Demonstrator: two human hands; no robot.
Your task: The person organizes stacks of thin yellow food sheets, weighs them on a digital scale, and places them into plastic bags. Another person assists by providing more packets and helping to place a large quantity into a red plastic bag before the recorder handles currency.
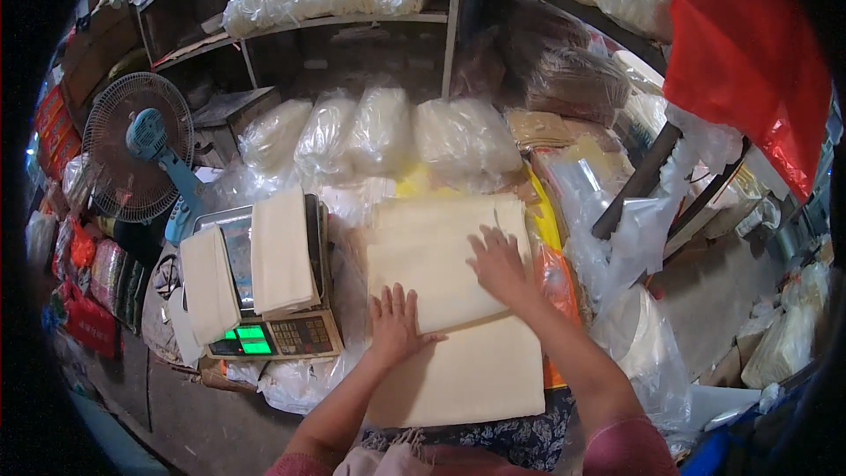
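Before me lies a stack of flat cream-coloured sheets (456,377), possibly tofu skin or cloth; the picture does not settle it. Its upper layer (436,264) is folded over, and the fold's near edge crosses the middle of the stack. My left hand (395,327) rests flat on the left part of this layer, fingers apart and thumb pointing right. Farther away, my right hand (499,264) touches the layer near its right edge with spread, slightly bent fingers. To the left, two folded cream bundles (284,251) lie on a digital weighing scale (301,334) with lit green displays.
A blue electric fan (149,135) stands at the left. Clear plastic bags of pale goods (380,129) line the far side, with more bags on the shelf (344,21) above. Red plastic (740,59) hangs at the upper right, over a dark slanted bar (638,182) and loose clear plastic.
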